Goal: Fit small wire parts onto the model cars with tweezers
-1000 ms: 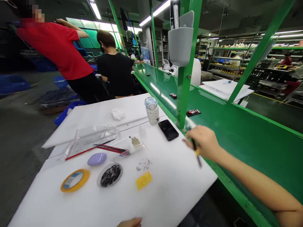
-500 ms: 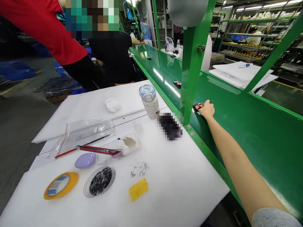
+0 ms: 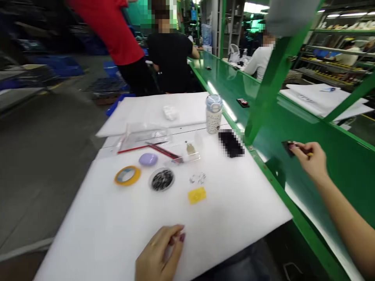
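Over the green conveyor belt, my right hand (image 3: 313, 160) is closed on a small flat black piece (image 3: 287, 147), pinched between thumb and fingers. A bit of yellow shows under those fingers; what it belongs to is unclear. My left hand (image 3: 161, 251) is above the near part of the white table, fingers curled and the thumb close to the index tip. Whatever it pinches, if anything, I cannot make out. Beyond it lie a yellow tape piece (image 3: 197, 195), thin dark slivers (image 3: 198, 178) and a round clear dish (image 3: 162, 179) filled with similar dark bits.
A tape roll (image 3: 127, 175), purple case (image 3: 148, 159), red cutter knife (image 3: 165, 152), plastic bags (image 3: 146, 134) and cup (image 3: 213, 114) stand or lie on the white table (image 3: 117, 226). A green post (image 3: 265, 89) rises beside the belt (image 3: 331, 136). Co-workers are farther back.
My right hand has lifted the black piece off the belt and drawn it nearer. My left hand has come into view over the table. The view has swung left.
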`<state>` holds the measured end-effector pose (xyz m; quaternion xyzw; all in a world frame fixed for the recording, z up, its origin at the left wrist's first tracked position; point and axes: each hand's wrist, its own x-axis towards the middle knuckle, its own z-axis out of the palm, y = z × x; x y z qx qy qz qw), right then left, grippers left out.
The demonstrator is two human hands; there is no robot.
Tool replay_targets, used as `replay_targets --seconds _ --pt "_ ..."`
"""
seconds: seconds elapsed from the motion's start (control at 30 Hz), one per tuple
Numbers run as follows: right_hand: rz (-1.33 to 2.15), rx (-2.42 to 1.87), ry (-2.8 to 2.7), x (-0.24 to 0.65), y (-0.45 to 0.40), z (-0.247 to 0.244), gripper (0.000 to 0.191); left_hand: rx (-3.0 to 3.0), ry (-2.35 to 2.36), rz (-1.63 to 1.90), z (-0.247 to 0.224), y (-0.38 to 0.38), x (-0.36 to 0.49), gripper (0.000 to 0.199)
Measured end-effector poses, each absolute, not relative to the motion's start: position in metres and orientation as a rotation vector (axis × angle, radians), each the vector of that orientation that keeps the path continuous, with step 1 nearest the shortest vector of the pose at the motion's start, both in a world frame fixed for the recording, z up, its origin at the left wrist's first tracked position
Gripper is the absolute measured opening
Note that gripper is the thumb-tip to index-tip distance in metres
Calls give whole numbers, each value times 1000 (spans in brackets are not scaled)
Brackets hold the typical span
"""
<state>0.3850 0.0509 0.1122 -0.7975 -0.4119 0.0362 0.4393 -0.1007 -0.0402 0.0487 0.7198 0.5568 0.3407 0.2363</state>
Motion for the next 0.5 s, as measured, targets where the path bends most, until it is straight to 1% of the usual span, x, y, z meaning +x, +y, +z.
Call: replay_targets --seconds 0.03,0.07,0.1,0.17,0.2,0.23,0.3,0.37,0.43,0.5 --pt "121 -1851 -1099 369 35 124 55 2002 1515 981 49 -40 -100 23" --pt "181 -1612 -1215 350 21 136 55 2036 1487 1016 48 -39 -100 29" --pt "233 -1442 -1374 327 9 146 53 2053 1453 1033 47 -40 -101 47" --pt "342 -1220 -1745 272 -7 157 51 2060 1370 1165 48 -42 -105 98" --pt "402 -1086 -1944 242 -11 157 51 2054 1328 1241 49 -44 -108 116" --pt "483 -938 -2101 212 -12 153 51 2048 1294 1307 51 -47 -111 128" --pt "616 -711 -2388 158 -9 135 48 2069 1257 1320 55 -52 -119 132" --pt "622 -615 -2577 120 -3 112 44 2134 1247 1167 58 -55 -124 136" --pt "619 -615 -2656 104 1 96 45 2221 1243 960 58 -55 -127 142" --pt "673 -623 -2645 107 6 94 45 2295 1251 782 56 -53 -125 146"
